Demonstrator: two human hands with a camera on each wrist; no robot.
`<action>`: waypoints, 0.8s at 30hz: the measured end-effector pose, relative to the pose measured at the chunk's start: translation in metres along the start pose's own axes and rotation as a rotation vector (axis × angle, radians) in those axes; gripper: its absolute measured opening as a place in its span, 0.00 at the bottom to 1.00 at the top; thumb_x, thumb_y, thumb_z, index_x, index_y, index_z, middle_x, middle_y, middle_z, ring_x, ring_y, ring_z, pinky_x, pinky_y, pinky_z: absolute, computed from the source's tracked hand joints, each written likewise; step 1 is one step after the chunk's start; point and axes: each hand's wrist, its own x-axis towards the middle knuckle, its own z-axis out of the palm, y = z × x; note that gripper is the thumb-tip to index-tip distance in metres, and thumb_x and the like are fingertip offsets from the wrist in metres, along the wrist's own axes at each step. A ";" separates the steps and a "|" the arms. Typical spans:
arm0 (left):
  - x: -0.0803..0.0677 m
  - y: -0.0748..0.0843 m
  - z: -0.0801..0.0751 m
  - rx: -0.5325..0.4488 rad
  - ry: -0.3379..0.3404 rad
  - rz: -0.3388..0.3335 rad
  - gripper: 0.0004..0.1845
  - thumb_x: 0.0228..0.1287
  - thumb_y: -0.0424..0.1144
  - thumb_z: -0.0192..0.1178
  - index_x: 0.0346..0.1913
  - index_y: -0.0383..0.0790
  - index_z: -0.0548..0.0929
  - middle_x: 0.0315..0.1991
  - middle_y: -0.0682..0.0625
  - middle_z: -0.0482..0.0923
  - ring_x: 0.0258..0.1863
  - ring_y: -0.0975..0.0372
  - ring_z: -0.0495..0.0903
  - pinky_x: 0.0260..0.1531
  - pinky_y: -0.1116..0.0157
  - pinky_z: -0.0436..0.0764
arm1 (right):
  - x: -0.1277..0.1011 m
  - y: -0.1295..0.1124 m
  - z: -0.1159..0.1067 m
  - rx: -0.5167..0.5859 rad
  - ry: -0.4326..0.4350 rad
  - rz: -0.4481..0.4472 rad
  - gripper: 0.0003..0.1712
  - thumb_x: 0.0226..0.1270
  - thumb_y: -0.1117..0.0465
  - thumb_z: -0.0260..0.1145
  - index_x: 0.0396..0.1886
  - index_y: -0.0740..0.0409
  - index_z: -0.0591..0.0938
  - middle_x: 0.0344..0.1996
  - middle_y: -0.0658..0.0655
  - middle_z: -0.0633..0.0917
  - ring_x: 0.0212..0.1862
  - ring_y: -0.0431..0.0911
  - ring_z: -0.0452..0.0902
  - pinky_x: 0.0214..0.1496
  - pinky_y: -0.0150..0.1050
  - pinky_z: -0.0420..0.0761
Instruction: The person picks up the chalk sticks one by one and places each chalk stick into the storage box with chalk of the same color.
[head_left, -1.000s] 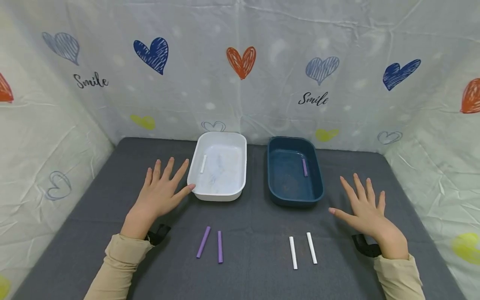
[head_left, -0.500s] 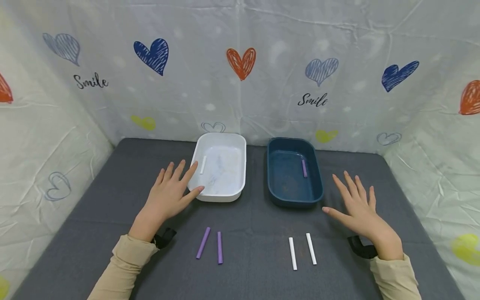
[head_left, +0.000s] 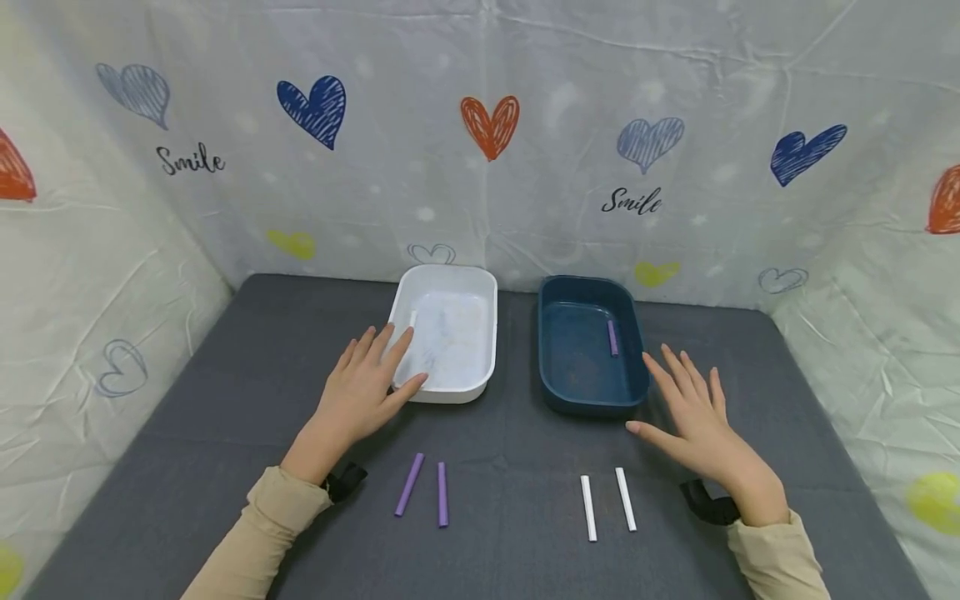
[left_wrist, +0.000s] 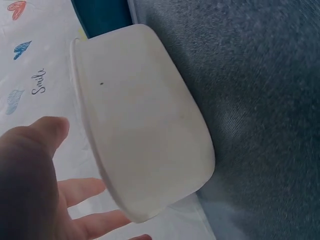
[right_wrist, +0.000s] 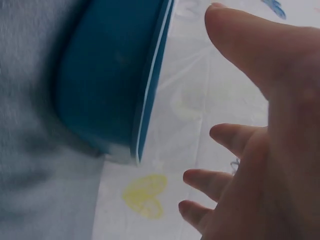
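Observation:
My left hand (head_left: 360,387), fingers spread and straight, hovers over the left front corner of a white plastic basin (head_left: 450,396). In the left wrist view its fingertips reach the rim of that basin (left_wrist: 145,115). Partly behind those fingers, a white chalk stick (head_left: 412,320) lies in the basin. My right hand (head_left: 697,429) is spread too, beside the right front corner of a dark blue basin (head_left: 592,408). A purple chalk stick (head_left: 612,339) lies inside it. The right wrist view has a gap between my fingers and the blue basin (right_wrist: 105,75). Neither hand holds anything.
Two purple chalk sticks (head_left: 442,495) lie on the grey tablecloth (head_left: 510,533) at the front left. Two white chalk sticks (head_left: 588,508) lie front right of them. Behind the basins hangs a white curtain (head_left: 555,167) printed with hearts.
Both hands have moved inward: the left to the right, over the white basin's corner, the right to the left, closer to the blue basin. The chalk and basins stay put.

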 end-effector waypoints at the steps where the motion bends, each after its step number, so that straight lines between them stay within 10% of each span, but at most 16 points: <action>1: 0.001 0.000 0.001 -0.001 0.008 0.001 0.39 0.73 0.61 0.50 0.77 0.42 0.59 0.74 0.34 0.57 0.73 0.38 0.54 0.70 0.40 0.54 | 0.000 -0.001 0.001 0.000 0.002 -0.011 0.54 0.66 0.38 0.65 0.81 0.49 0.48 0.79 0.62 0.43 0.78 0.62 0.32 0.71 0.63 0.21; 17: 0.016 -0.005 0.018 -0.005 0.097 0.000 0.43 0.71 0.57 0.54 0.75 0.28 0.59 0.75 0.31 0.53 0.75 0.39 0.50 0.71 0.43 0.53 | -0.004 -0.027 0.019 0.074 0.027 -0.218 0.56 0.61 0.41 0.71 0.81 0.46 0.52 0.79 0.56 0.47 0.79 0.56 0.36 0.74 0.62 0.28; 24: 0.018 -0.004 0.024 -0.039 0.097 0.004 0.42 0.72 0.53 0.52 0.74 0.23 0.56 0.75 0.29 0.50 0.76 0.43 0.49 0.72 0.44 0.51 | -0.012 -0.045 0.023 0.082 0.006 -0.290 0.55 0.60 0.43 0.73 0.80 0.51 0.55 0.79 0.55 0.51 0.77 0.57 0.45 0.70 0.65 0.48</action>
